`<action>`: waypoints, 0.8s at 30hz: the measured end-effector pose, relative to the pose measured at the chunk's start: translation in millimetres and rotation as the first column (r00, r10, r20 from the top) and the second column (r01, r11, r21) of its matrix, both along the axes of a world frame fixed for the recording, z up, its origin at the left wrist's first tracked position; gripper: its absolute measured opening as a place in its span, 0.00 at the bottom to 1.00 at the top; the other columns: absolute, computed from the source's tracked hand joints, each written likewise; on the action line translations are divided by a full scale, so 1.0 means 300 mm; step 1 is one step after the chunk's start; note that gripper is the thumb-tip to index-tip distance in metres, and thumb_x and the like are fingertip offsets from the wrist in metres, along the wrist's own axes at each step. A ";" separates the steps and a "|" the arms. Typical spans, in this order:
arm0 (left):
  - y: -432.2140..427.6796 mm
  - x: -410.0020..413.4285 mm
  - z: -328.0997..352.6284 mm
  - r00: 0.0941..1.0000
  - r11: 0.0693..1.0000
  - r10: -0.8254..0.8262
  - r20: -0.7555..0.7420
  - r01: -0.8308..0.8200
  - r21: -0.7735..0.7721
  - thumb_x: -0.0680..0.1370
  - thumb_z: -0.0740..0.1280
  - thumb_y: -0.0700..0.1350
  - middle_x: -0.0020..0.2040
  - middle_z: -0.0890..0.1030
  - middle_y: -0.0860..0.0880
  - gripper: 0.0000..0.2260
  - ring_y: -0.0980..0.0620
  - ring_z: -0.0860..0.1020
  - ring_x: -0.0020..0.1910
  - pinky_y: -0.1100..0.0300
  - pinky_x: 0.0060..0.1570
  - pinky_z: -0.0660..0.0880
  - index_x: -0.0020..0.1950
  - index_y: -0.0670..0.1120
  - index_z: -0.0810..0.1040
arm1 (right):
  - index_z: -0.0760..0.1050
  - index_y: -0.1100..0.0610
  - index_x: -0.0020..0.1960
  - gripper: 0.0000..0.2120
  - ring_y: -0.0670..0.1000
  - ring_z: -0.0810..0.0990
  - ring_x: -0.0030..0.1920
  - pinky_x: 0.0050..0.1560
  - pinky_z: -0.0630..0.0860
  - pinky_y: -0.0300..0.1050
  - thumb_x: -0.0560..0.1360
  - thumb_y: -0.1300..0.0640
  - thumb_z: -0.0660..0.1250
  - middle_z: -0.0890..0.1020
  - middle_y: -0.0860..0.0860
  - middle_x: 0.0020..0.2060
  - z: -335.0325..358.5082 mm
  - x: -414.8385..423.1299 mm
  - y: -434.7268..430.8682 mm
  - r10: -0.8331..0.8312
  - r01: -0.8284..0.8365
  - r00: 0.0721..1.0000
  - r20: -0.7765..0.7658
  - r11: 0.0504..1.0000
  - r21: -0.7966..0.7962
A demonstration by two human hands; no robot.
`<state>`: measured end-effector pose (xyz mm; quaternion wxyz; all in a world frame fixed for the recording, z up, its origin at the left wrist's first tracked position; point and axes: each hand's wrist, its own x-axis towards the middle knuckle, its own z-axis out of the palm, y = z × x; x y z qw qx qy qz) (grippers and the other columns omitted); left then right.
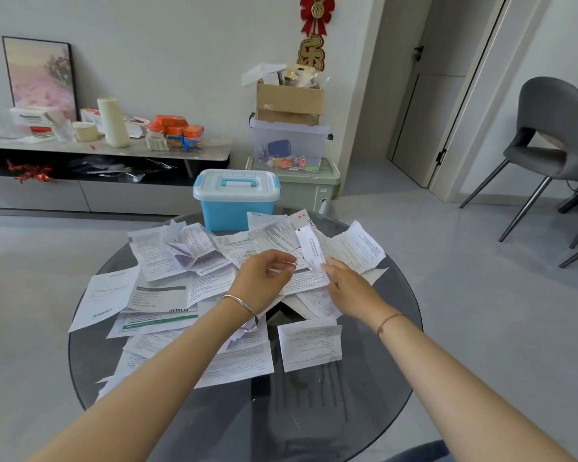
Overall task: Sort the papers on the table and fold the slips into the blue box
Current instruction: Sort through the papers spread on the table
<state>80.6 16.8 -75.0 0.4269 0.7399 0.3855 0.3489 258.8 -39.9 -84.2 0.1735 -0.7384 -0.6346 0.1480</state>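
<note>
round dark glass table point(364, 411) front centre; blue plastic lidded box point(236, 208) on its far edge; loose white printed papers point(167, 295) spread over the top from just before the box down the left side; one creased white sheet point(309, 345) to the right of the pile's near part; left hand point(264, 278) and right hand point(347, 285) side by side over pile middle; narrow white paper slip point(311, 248) stands between them, lower end pinched by right hand; behind the table, long low sideboard point(114, 151) along the wall, left; behind the box, clear plastic bin point(289, 141) on pale green bin point(309, 188), brown cardboard box point(289, 101) on top; grey padded chair point(554, 135) far right
</note>
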 end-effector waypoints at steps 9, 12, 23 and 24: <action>0.004 0.001 -0.012 1.000 0.999 -0.015 0.003 0.015 0.050 0.78 0.66 0.39 0.49 0.83 0.51 0.07 0.56 0.80 0.50 0.74 0.48 0.74 0.52 0.49 0.79 | 0.76 0.57 0.60 0.17 0.52 0.71 0.66 0.60 0.67 0.41 0.77 0.68 0.54 0.72 0.50 0.67 0.004 0.046 -0.010 -0.104 0.101 0.995 0.007 0.984 0.150; 0.003 0.005 -0.023 1.000 0.998 -0.025 -0.002 0.025 0.059 0.78 0.66 0.38 0.49 0.83 0.53 0.07 0.56 0.80 0.50 0.75 0.49 0.73 0.52 0.49 0.79 | 0.77 0.54 0.62 0.21 0.50 0.65 0.71 0.66 0.64 0.40 0.77 0.68 0.53 0.66 0.49 0.73 -0.022 0.072 -0.013 -0.106 0.106 0.994 0.004 0.992 0.074; -0.015 0.000 0.033 0.996 0.989 0.053 0.075 -0.042 -0.141 0.79 0.65 0.45 0.58 0.79 0.48 0.20 0.48 0.81 0.50 0.61 0.47 0.79 0.70 0.47 0.66 | 0.68 0.55 0.71 0.21 0.48 0.67 0.68 0.70 0.63 0.41 0.79 0.66 0.58 0.70 0.48 0.69 0.131 -0.005 -0.037 -0.048 0.136 0.987 -0.156 0.773 0.620; -0.020 -0.005 0.051 0.988 0.961 0.055 0.145 -0.013 -0.275 0.79 0.65 0.47 0.58 0.79 0.46 0.24 0.46 0.82 0.49 0.57 0.47 0.80 0.74 0.48 0.61 | 0.71 0.54 0.69 0.20 0.46 0.70 0.67 0.68 0.65 0.38 0.78 0.65 0.61 0.73 0.47 0.67 0.163 -0.025 -0.051 0.015 0.180 0.961 -0.276 0.725 0.665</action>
